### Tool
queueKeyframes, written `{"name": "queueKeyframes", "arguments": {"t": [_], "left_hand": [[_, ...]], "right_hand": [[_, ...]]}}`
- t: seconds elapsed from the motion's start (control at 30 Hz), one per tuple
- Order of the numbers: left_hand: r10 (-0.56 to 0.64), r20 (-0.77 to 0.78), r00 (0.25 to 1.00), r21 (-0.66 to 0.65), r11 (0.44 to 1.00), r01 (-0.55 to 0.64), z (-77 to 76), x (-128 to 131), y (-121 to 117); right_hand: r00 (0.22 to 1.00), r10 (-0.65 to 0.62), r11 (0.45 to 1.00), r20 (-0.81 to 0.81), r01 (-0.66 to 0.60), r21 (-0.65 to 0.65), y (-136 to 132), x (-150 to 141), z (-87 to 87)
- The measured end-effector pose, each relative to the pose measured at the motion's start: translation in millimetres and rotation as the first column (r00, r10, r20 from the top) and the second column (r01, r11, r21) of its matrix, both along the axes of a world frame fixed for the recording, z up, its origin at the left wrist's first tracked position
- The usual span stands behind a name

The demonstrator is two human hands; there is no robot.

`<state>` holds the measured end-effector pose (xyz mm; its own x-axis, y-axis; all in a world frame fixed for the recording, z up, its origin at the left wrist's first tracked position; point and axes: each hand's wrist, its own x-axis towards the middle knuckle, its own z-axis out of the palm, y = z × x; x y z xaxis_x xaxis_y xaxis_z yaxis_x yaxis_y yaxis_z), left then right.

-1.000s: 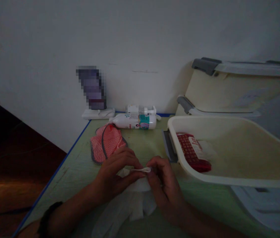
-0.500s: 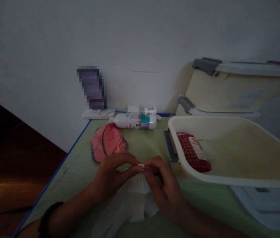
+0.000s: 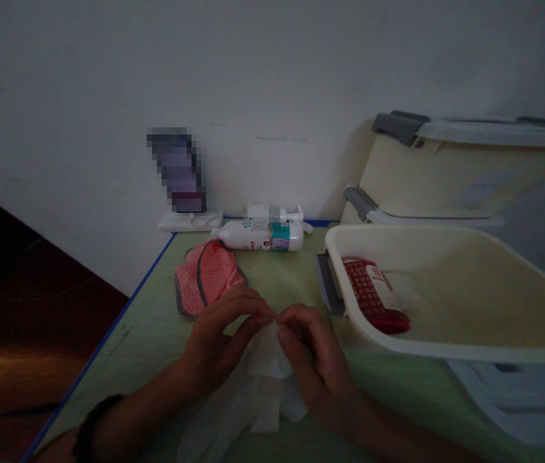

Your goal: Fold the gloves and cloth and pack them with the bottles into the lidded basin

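Note:
Both hands meet fingertip to fingertip over the green table, above a thin, whitish, see-through sheet that hangs and spreads in folds onto the tabletop. Whether it is a bag or a loose sheet I cannot tell. My left hand pinches its upper edge between thumb and fingers. From the other side my right hand pinches at the same spot, thumb below the forefinger. The fingertips hide the gripped edge. Just behind my left hand lies a crumpled pink cloth with a dark checked border.
An open cream bin stands at the right, with a dark red packet inside. Behind it are lidded boxes; a pale lid lies below. A white bottle lies by the wall, beside a blurred upright screen.
A small white loop of the sheet showed between my fingertips before; now the tips have closed over it. Both hands otherwise keep nearly the same place, and the view has shifted slightly.

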<state>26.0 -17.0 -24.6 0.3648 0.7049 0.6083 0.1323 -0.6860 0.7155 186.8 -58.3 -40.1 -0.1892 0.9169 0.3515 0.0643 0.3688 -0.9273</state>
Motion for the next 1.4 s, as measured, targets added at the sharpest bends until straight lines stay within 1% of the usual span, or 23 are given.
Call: {"name": "queueKeyframes", "arguments": {"t": [0.1,0.2,0.3,0.37,0.43,0.5,0.6,0.67,0.73,0.8,0.9,0.97,1.0,1.07,1.1,1.13,1.2,1.27,1.3,1.33,1.4], "left_hand": [[0.055,0.004,0.998,-0.051,0.997,-0.054,-1.0,0.6,-2.2],[0.071,-0.029,0.997,-0.181,0.981,-0.075,0.5,1.7,-2.8],[0.034,-0.015,0.999,-0.345,0.938,-0.037,2.7,3.4,-1.4],[0.013,0.01,1.0,-0.42,0.907,-0.007,3.1,4.1,-0.6],[-0.01,0.015,1.0,-0.465,0.885,0.016,2.9,3.7,-0.7],[-0.045,0.022,0.999,-0.479,0.876,0.05,3.3,1.5,-1.4],[-0.158,0.03,0.987,-0.421,0.894,0.156,6.9,-3.8,-2.6],[-0.228,-0.034,0.973,-0.347,0.916,0.203,11.2,-7.2,-3.8],[-0.255,-0.13,0.958,-0.271,0.939,0.213,15.7,-9.6,-6.3],[-0.232,-0.19,0.954,-0.176,0.964,0.199,19.3,-11.1,-10.7],[-0.092,-0.164,0.982,0.02,0.995,0.096,25.6,-11.7,-18.2],[-0.015,-0.115,0.993,0.112,0.993,0.028,35.3,-10.5,-19.9],[-0.002,-0.099,0.995,0.136,0.991,0.015,43.1,-9.3,-18.9],[-0.016,-0.1,0.995,0.145,0.989,0.031,65.5,-5.5,-12.3],[-0.049,-0.104,0.993,0.123,0.99,0.061,79.5,-3.2,-7.3],[-0.071,-0.138,0.988,0.06,0.995,0.08,94.7,-0.8,-1.6],[-0.125,-0.303,0.945,-0.049,0.992,0.116,124.8,4.0,9.9],[-0.171,-0.449,0.877,-0.1,0.985,0.14,148.8,7.9,18.6],[-0.191,-0.503,0.843,-0.117,0.981,0.153,156.9,9.2,21.3],[-0.198,-0.545,0.815,-0.122,0.98,0.157,162.1,9.9,23.0],[-0.18,-0.59,0.787,-0.108,0.984,0.143,164.6,9.3,24.2]], "right_hand": [[1.0,0.011,0.998,-0.01,-0.012,-0.062,0.3,-1.1,-0.4],[0.999,0.049,0.987,-0.006,-0.049,-0.152,3.8,-1.1,-1.5],[0.996,0.084,0.971,0.013,-0.079,-0.227,9.1,1.3,-3.1],[0.987,0.151,0.956,0.05,-0.133,-0.261,11.8,3.2,-3.2],[0.971,0.208,0.947,0.115,-0.17,-0.272,12.6,4.3,-1.9],[0.965,0.202,0.954,0.168,-0.155,-0.255,11.2,4.3,0.6],[0.973,0.14,0.971,0.185,-0.098,-0.219,5.8,3.0,5.7],[0.978,0.111,0.979,0.177,-0.076,-0.19,1.1,2.0,9.7],[0.982,0.093,0.985,0.164,-0.068,-0.156,-3.5,1.0,15.0],[0.985,0.083,0.99,0.151,-0.065,-0.125,-7.3,0.4,23.4],[0.981,0.054,0.995,0.185,-0.038,-0.089,-11.4,2.0,45.5],[0.97,0.042,0.998,0.241,-0.028,-0.063,-12.1,5.4,67.5],[0.962,0.048,0.998,0.268,-0.036,-0.049,-11.5,7.7,80.2],[0.929,0.011,0.999,0.37,-0.026,0.034,-7.6,12.4,106.7],[0.901,-0.016,0.994,0.433,-0.033,0.106,-4.4,14.5,119.5],[0.876,-0.078,0.982,0.475,-0.013,0.187,-0.4,16.3,131.2],[0.819,-0.191,0.958,0.542,0.034,0.286,8.5,19.2,150.1],[0.77,-0.245,0.945,0.59,0.054,0.322,16.5,21.8,162.3],[0.758,-0.243,0.946,0.606,0.046,0.321,19.4,23.4,166.1],[0.755,-0.233,0.948,0.613,0.035,0.317,21.1,25.3,168.7],[0.77,-0.21,0.951,0.602,0.019,0.307,21.2,30.2,171.3]]}}
